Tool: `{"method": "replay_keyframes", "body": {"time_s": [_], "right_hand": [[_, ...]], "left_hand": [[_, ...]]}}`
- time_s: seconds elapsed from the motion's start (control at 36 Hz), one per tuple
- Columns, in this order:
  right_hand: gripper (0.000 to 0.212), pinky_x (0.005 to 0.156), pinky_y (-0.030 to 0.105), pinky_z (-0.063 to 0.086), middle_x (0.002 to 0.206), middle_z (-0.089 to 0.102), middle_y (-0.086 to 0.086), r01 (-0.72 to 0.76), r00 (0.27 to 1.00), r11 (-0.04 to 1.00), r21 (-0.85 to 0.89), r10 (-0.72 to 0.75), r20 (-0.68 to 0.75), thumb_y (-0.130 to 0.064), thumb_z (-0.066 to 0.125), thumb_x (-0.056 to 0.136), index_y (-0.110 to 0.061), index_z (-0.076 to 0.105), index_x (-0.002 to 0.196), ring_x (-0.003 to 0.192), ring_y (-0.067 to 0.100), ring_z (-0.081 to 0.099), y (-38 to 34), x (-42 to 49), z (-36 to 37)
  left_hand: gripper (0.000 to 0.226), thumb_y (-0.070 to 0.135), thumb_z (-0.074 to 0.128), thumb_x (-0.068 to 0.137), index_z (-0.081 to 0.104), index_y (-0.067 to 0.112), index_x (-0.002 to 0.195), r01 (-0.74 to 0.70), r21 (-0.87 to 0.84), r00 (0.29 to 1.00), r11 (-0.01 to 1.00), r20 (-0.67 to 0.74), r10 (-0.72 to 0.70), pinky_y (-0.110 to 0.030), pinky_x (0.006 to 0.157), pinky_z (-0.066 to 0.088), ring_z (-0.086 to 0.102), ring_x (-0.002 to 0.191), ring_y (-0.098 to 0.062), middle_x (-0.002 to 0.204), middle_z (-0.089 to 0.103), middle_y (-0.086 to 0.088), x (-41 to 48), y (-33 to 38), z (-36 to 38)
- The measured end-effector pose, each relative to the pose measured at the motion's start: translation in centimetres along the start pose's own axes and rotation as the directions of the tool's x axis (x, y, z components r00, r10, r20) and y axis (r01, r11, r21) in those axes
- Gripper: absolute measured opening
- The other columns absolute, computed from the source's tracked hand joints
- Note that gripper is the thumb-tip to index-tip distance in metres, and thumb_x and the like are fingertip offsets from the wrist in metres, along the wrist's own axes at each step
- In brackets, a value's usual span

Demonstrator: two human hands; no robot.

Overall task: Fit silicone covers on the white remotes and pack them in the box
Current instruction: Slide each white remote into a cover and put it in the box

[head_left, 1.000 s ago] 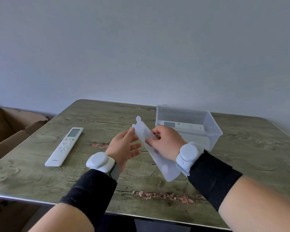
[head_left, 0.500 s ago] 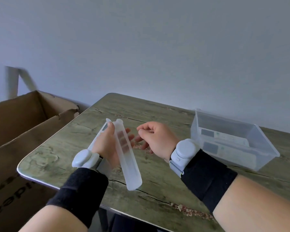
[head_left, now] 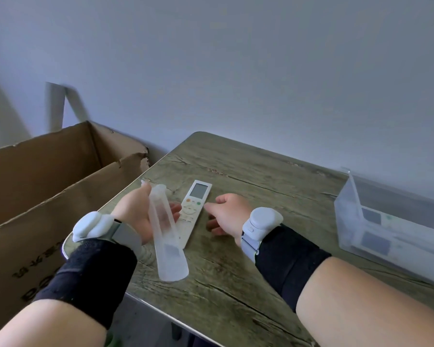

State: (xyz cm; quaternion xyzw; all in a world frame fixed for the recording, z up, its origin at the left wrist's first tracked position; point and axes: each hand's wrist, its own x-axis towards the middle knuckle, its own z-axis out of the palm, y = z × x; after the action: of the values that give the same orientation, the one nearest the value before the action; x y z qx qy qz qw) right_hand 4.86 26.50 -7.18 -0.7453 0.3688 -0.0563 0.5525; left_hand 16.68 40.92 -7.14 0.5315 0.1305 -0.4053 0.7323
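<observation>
From the head camera, the left hand (head_left: 135,214) grips a translucent silicone cover (head_left: 167,246), thumb at its upper end and fingers behind it. The cover is lifted off the wood-grain table (head_left: 248,284) and slants down toward the person. A bare white remote (head_left: 198,194) lies face up on the table just behind the cover. The right hand (head_left: 227,214) is relaxed and holds nothing, its forefinger just beside the remote's right edge. Far right stands a clear plastic box (head_left: 343,221) with covered remotes (head_left: 376,241) inside. A cardboard box (head_left: 35,171) sits left of the table.
</observation>
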Motion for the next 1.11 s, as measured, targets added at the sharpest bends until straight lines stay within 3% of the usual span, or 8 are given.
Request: {"method": "replay_keyframes", "body": {"time_s": [0.11,0.17,0.39,0.58,0.72,0.81,0.92,1.11], "right_hand": [[0.019,0.062,0.040,0.064,0.090,0.074,0.009,-0.003,1.000,0.998,0.061,0.002,0.017,-0.027,0.072,0.082,-0.012,0.061,0.085,0.067,0.020,0.075,0.6,1.2,0.7],[0.026,0.058,0.035,0.063,0.084,0.074,0.005,-0.010,1.000,0.998,0.054,0.009,0.009,-0.033,0.074,0.077,-0.016,0.056,0.071,0.062,0.016,0.074,0.8,1.3,0.6],[0.028,0.060,0.035,0.061,0.084,0.075,0.011,-0.049,0.998,0.999,0.009,0.050,-0.032,-0.035,0.079,0.074,-0.011,0.074,0.086,0.070,0.027,0.072,1.9,0.0,-1.7],[0.025,0.075,0.064,0.059,0.104,0.068,0.020,-0.025,0.996,0.989,0.143,0.037,-0.077,-0.028,0.068,0.081,-0.021,0.052,0.099,0.089,0.049,0.070,2.4,-3.8,-7.1],[0.022,0.078,0.047,0.060,0.102,0.067,0.007,0.021,0.987,0.998,0.059,-0.011,-0.161,-0.036,0.060,0.085,-0.027,0.049,0.102,0.089,0.032,0.069,3.9,-6.7,-11.3],[0.029,0.083,0.053,0.059,0.105,0.066,0.013,0.033,0.987,0.998,0.061,-0.023,-0.161,-0.036,0.059,0.085,-0.022,0.048,0.108,0.089,0.038,0.070,5.1,-8.0,-13.6],[0.020,0.050,0.032,0.053,0.086,0.071,0.010,0.057,0.988,0.983,0.174,-0.030,-0.153,-0.040,0.057,0.089,-0.029,0.047,0.102,0.054,0.022,0.064,6.7,-10.7,-17.1],[0.040,0.055,0.032,0.050,0.087,0.065,0.008,0.058,0.981,0.971,0.234,-0.011,-0.196,-0.069,0.040,0.083,-0.037,0.056,0.103,0.064,0.023,0.057,9.3,-14.0,-21.2]], "left_hand": [[0.061,0.060,0.036,0.105,0.064,0.008,0.118,0.076,0.022,0.996,0.997,0.045,-0.077,-0.043,0.052,0.062,0.077,0.079,-0.036,0.105,0.072,-0.031,0.5,-0.2,0.1],[0.058,0.060,0.037,0.104,0.065,0.010,0.113,0.099,0.024,0.993,0.995,0.064,-0.101,-0.045,0.055,0.063,0.078,0.074,-0.037,0.096,0.074,-0.032,0.5,-0.5,0.2],[0.063,0.061,0.036,0.104,0.062,0.008,0.128,0.138,0.075,0.982,0.988,0.122,-0.146,-0.046,0.071,0.060,0.076,0.065,-0.035,0.087,0.075,-0.029,-0.4,-3.1,3.0],[0.071,0.063,0.032,0.104,0.066,0.002,0.114,0.114,0.171,0.944,0.979,0.287,-0.160,-0.038,0.061,0.062,0.075,0.066,-0.033,0.101,0.076,-0.027,-2.5,-5.9,6.9],[0.066,0.068,0.029,0.102,0.063,0.016,0.123,0.050,0.291,0.924,0.955,0.349,-0.155,-0.042,0.076,0.055,0.078,0.084,-0.034,0.113,0.076,-0.023,-3.6,-7.7,10.1],[0.066,0.067,0.031,0.102,0.061,0.014,0.127,0.003,0.323,0.929,0.946,0.350,-0.123,-0.040,0.069,0.061,0.078,0.090,-0.034,0.112,0.076,-0.021,-4.0,-8.8,11.9],[0.064,0.067,0.034,0.102,0.062,0.017,0.130,-0.051,0.310,0.924,0.949,0.375,-0.072,-0.039,0.067,0.062,0.079,0.088,-0.032,0.110,0.078,-0.017,-4.8,-10.8,14.8],[0.059,0.066,0.035,0.101,0.061,0.023,0.133,-0.101,0.219,0.911,0.971,0.413,0.001,-0.044,0.069,0.062,0.078,0.088,-0.037,0.109,0.078,-0.019,-7.1,-14.1,19.3]]}}
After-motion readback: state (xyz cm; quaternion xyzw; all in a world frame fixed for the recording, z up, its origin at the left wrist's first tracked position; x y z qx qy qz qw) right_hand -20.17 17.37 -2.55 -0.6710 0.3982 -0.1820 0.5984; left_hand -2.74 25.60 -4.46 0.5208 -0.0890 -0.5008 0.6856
